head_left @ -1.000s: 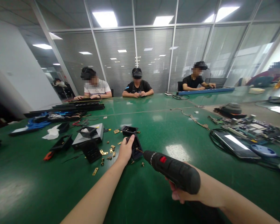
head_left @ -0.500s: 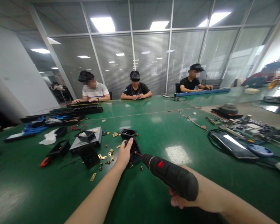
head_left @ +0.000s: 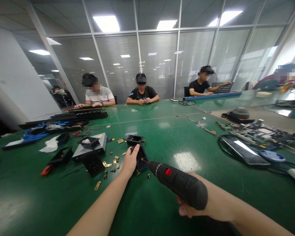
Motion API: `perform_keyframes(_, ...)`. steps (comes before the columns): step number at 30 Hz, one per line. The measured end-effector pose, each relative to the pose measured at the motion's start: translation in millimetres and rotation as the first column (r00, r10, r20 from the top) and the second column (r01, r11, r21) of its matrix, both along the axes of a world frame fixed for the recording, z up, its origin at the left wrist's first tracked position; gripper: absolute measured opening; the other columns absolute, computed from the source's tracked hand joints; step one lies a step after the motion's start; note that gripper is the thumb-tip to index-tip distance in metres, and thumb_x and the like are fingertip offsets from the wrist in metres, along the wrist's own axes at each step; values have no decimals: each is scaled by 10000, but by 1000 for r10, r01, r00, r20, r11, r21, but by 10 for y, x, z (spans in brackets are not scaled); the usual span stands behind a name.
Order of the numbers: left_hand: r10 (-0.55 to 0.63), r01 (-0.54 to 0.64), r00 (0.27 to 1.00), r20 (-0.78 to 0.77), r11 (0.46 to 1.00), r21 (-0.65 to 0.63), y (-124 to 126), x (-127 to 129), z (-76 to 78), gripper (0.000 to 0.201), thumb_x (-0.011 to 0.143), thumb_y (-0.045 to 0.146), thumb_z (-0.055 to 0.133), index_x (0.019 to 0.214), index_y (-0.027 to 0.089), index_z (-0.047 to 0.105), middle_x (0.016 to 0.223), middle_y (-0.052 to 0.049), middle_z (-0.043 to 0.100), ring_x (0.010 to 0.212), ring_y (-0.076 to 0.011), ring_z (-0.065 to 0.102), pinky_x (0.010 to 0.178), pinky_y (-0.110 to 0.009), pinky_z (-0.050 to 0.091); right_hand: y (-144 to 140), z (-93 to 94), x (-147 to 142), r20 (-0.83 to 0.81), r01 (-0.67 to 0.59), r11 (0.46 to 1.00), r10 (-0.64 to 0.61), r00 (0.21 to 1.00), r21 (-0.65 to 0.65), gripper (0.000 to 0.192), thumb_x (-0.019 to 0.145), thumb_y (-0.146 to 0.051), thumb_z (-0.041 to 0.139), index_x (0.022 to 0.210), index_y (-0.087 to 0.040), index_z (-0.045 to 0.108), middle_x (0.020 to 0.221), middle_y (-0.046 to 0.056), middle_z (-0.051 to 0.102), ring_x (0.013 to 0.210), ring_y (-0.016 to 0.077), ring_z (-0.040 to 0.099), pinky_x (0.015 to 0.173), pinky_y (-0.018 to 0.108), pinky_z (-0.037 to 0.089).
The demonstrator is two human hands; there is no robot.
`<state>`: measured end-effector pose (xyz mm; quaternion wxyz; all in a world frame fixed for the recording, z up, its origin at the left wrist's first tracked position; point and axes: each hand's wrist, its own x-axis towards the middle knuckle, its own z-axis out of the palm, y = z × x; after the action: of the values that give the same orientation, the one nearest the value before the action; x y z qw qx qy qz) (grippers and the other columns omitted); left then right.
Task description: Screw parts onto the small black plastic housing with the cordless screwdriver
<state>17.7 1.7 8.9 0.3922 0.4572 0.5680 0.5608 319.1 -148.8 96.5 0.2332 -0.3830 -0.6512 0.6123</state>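
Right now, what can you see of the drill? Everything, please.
The drill has a black, matte, plastic-looking body, rounded at the rear, with a red patch on top and pale markings around the collar. A thin, reddish bit points away and leftward into the open black box; what its tip touches is too small to tell. The right hand grips the drill; the handle is mostly hidden.

No readable text, tiny marks (head_left: 158, 169) on drill (head_left: 184, 185), blurred print (head_left: 140, 95) on shirt (head_left: 151, 93)
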Motion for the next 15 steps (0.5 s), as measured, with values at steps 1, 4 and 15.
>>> perform_keyframes(1, 2, -2, 1000, 0, 1000, -1, -4, 1, 4, 875, 678, 1017, 758, 1017, 210, 767, 993, -134, 824, 1041, -367, 793, 980, -462, 621, -2, 6, 0, 2, 0, 1000, 0, 1000, 3, 378, 687, -345, 979, 837, -178, 675, 762, 26, 737, 641, 151, 656, 565, 221, 496)
perform_keyframes(4, 4, -4, 1000, -3, 1000, -4, -19, 6, 16, 881, 675, 1022, 753, 1012, 208, 764, 1001, -138, 825, 1042, -367, 792, 982, -465, 619, -4, 28, 0, 13, 0, 1000, 0, 1000, 6, 383, 692, -363, 975, 824, -181, 666, 769, 37, 740, 651, 168, 676, 585, 247, 530)
perform_keyframes(15, 0, 0, 1000, 9, 1000, 0, -21, 11, 23, 858, 685, 1001, 766, 1002, 204, 759, 991, -140, 827, 995, -358, 799, 957, -465, 627, -1, 20, 4, 23, -19, 1000, 19, 1000, -17, 384, 682, -372, 982, 833, -169, 694, 808, 73, 789, 680, 192, 709, 620, 272, 566)
